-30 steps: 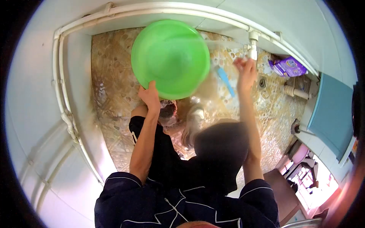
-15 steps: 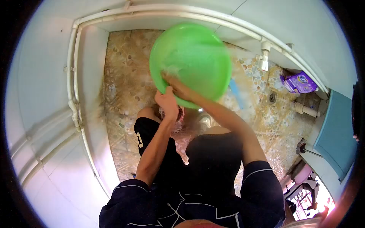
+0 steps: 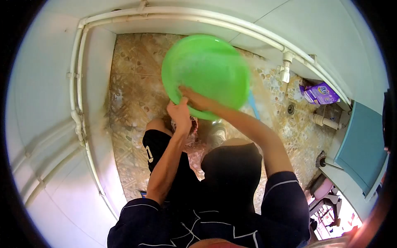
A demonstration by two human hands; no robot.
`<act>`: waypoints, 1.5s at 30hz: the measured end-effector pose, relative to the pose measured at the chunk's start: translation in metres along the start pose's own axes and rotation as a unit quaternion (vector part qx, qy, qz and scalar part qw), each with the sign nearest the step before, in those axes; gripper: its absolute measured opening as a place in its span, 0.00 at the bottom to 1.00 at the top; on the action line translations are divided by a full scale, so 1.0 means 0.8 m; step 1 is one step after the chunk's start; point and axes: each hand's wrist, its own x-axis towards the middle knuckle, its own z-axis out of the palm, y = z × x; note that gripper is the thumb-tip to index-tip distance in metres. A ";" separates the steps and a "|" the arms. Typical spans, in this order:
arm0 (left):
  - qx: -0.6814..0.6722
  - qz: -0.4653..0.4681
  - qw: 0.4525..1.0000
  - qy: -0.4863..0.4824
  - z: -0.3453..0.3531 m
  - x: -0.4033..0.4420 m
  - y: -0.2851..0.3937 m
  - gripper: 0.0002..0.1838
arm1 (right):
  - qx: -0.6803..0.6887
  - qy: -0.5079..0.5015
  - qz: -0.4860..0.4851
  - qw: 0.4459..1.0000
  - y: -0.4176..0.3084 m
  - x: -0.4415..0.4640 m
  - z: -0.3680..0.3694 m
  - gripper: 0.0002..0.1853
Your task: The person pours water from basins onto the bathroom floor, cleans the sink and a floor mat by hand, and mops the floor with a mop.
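Along the near rim of the green basin [image 3: 215, 70], your left hand [image 3: 180, 115] is closed on the edge. Your right hand [image 3: 193, 98] reaches over that rim into the basin, against the near inner wall; its fingers are bunched up and blurred, can't tell if it grips anything. Basin tilted or level: can't tell. Inside: smooth green wall, motion blur, any water or load can't be confirmed. Basin sits beyond your knees, above the patterned tile floor [image 3: 128, 93]; contact with it unclear. Blue strip-like item [image 3: 254, 106] just right of the basin, partly hidden by its rim. White valve [image 3: 285, 74] right of the basin, on the pipes. Purple packet [image 3: 321, 94] farther right of the basin, contents hidden. Floor drain [image 3: 290, 108] right of the basin, nearer you than the valve.
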 end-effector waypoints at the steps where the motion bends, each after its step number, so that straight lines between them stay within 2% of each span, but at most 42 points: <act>1: -0.035 0.031 0.999 0.010 0.000 0.007 0.009 0.06 | 0.026 -0.024 -0.092 0.995 0.015 -0.035 0.026 0.26; 2: -0.068 0.059 0.996 0.022 -0.004 0.008 0.018 0.06 | 0.056 -0.048 -0.182 0.981 0.026 -0.065 0.037 0.27; 3: -0.039 0.102 0.994 0.020 -0.010 0.005 0.032 0.06 | 0.156 -0.165 -0.068 0.972 0.024 -0.080 -0.004 0.26; 4: -0.039 0.100 0.994 0.021 -0.016 0.005 0.035 0.06 | 0.249 -0.275 0.047 0.927 0.026 -0.091 -0.047 0.25; 5: -0.016 0.101 0.995 0.018 -0.023 0.006 0.038 0.06 | 0.099 -0.242 0.087 0.961 0.054 -0.110 -0.045 0.24; 6: 0.009 0.101 0.995 0.016 -0.030 0.006 0.041 0.06 | -0.052 -0.202 0.126 0.970 0.075 -0.120 -0.036 0.24; 8: -0.018 0.099 0.994 0.041 -0.032 0.008 0.021 0.09 | -0.132 0.045 0.244 0.960 0.066 -0.103 -0.096 0.22; 9: -0.046 0.093 0.993 0.061 -0.030 0.009 0.013 0.11 | -0.132 0.047 0.242 0.960 0.079 -0.089 -0.082 0.22; 11: -0.071 0.073 0.994 0.048 -0.030 0.007 0.016 0.11 | -0.113 0.197 0.340 0.913 0.119 -0.043 -0.038 0.22; 12: -0.094 0.050 0.994 0.038 -0.031 0.005 0.014 0.10 | -0.112 0.194 0.336 0.915 0.117 -0.029 -0.035 0.22; 14: -0.079 0.019 0.996 0.027 -0.035 0.009 -0.004 0.10 | -0.077 0.175 0.184 0.964 0.098 -0.001 -0.035 0.23; 16: -0.065 -0.008 0.998 0.009 -0.025 0.005 -0.006 0.09 | -0.133 0.115 0.113 0.978 0.067 0.016 -0.021 0.23; 18: -0.069 -0.020 0.997 0.028 -0.004 -0.009 0.009 0.08 | -0.038 -0.102 0.156 0.982 0.018 0.033 -0.045 0.24; 19: -0.071 -0.020 0.997 0.027 -0.003 -0.003 0.013 0.08 | -0.040 -0.103 0.157 0.981 0.003 0.019 -0.057 0.24; 20: -0.043 -0.006 0.999 0.032 -0.006 0.006 0.016 0.07 | 0.190 -0.093 0.077 0.974 -0.011 -0.005 -0.067 0.25; 21: -0.015 0.006 0.999 0.036 -0.009 0.009 0.017 0.06 | 0.410 -0.077 -0.005 0.909 -0.016 -0.025 -0.080 0.25; 23: -0.023 0.009 0.999 0.021 -0.012 0.007 0.025 0.06 | 0.374 -0.222 0.037 0.899 0.017 -0.055 -0.116 0.21; 24: -0.032 0.019 0.999 0.011 -0.013 0.007 0.029 0.05 | 0.279 -0.297 0.156 0.900 0.044 -0.056 -0.115 0.22; 25: -0.029 0.019 0.999 0.013 -0.018 0.003 0.023 0.05 | 0.178 -0.363 0.269 0.874 0.071 -0.056 -0.103 0.23; 26: -0.017 0.010 1.000 0.006 -0.020 -0.001 0.011 0.06 | 0.215 -0.184 0.323 0.903 0.096 -0.066 -0.080 0.20; 28: -0.005 0.005 1.000 -0.004 -0.011 -0.019 0.009 0.06 | 0.244 0.006 0.364 0.899 0.115 -0.055 -0.056 0.18; 29: -0.004 -0.029 1.000 0.007 -0.003 -0.034 0.014 0.05 | 0.096 0.069 0.319 0.940 0.114 -0.033 -0.038 0.21; 30: -0.005 -0.061 0.998 0.017 0.005 -0.040 0.018 0.04 | -0.056 0.132 0.264 0.954 0.105 -0.004 -0.029 0.24; 32: -0.037 -0.042 0.998 -0.006 0.003 -0.033 0.002 0.04 | -0.053 0.158 0.224 0.960 0.054 0.042 -0.018 0.28; 34: 0.004 -0.045 0.999 -0.002 0.005 -0.024 0.003 0.04 | 0.161 0.182 0.159 0.957 -0.005 0.054 0.012 0.29; 35: 0.003 -0.048 0.999 -0.007 0.004 -0.013 0.001 0.04 | 0.157 0.180 0.163 0.957 -0.018 0.034 -0.010 0.29; 36: -0.020 -0.014 1.000 0.007 -0.001 0.002 -0.001 0.05 | 0.310 0.044 0.124 0.941 -0.031 0.012 -0.059 0.29; 37: -0.041 0.019 0.999 0.024 -0.007 0.011 -0.001 0.05 | 0.452 -0.095 0.080 0.883 -0.032 -0.008 -0.090 0.29; 39: -0.050 0.028 0.998 0.026 -0.012 0.012 0.023 0.05 | 0.400 -0.273 0.020 0.874 0.006 -0.051 -0.097 0.26; 41: -0.056 0.039 0.997 0.031 -0.021 0.014 0.026 0.05 | 0.140 -0.348 0.077 0.924 0.067 -0.081 -0.048 0.23; 42: -0.010 0.040 0.999 0.031 -0.026 0.010 0.015 0.05 | 0.000 -0.245 0.110 0.963 0.085 -0.091 -0.048 0.22; 43: 0.032 0.044 0.998 0.029 -0.025 0.009 0.009 0.05 | -0.145 -0.131 0.142 0.970 0.107 -0.089 -0.049 0.22; 45: -0.001 0.019 0.999 0.025 -0.019 -0.008 0.006 0.05 | -0.166 0.094 0.154 0.969 0.148 -0.043 -0.015 0.26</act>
